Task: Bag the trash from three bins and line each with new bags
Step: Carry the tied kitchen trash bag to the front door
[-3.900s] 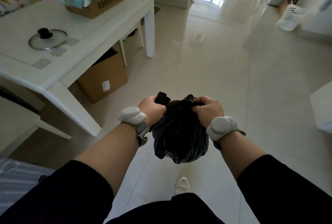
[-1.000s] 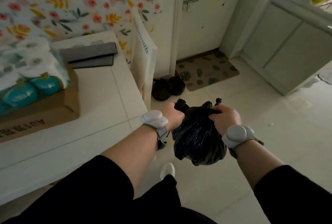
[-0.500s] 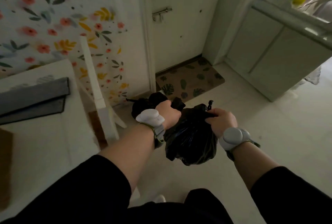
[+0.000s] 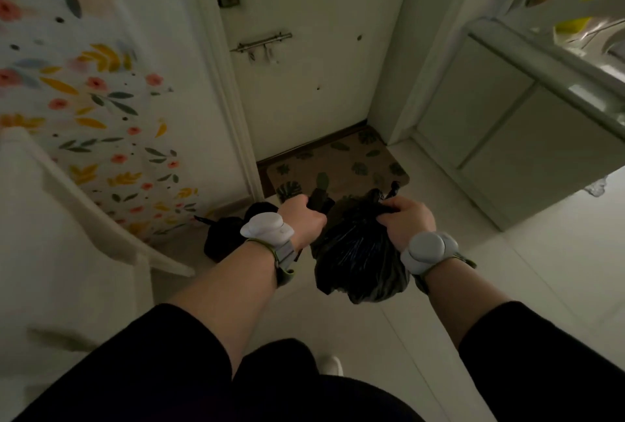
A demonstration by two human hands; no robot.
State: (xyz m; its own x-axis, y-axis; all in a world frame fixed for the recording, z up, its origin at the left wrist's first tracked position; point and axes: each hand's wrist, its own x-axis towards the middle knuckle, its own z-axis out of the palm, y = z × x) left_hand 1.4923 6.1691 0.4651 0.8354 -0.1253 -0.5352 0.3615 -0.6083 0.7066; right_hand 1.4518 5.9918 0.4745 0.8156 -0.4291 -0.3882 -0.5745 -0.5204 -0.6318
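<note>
A full black trash bag (image 4: 358, 252) hangs above the tiled floor between my hands. My left hand (image 4: 302, 218) grips one side of its gathered top, with a black end sticking up past the fingers. My right hand (image 4: 407, 222) grips the other side of the neck. Another tied black trash bag (image 4: 225, 239) lies on the floor by the flowered wall, left of my left wrist and partly hidden by it.
A white door (image 4: 304, 66) with a leaf-print doormat (image 4: 338, 164) stands straight ahead. A white chair (image 4: 84, 218) is close on the left. A pale cabinet (image 4: 507, 137) runs along the right. My shoe (image 4: 329, 366) shows below.
I have walked from the open room past the table to the door. The bag stays held in both hands, and the door, mat and floor bag are now nearer.
</note>
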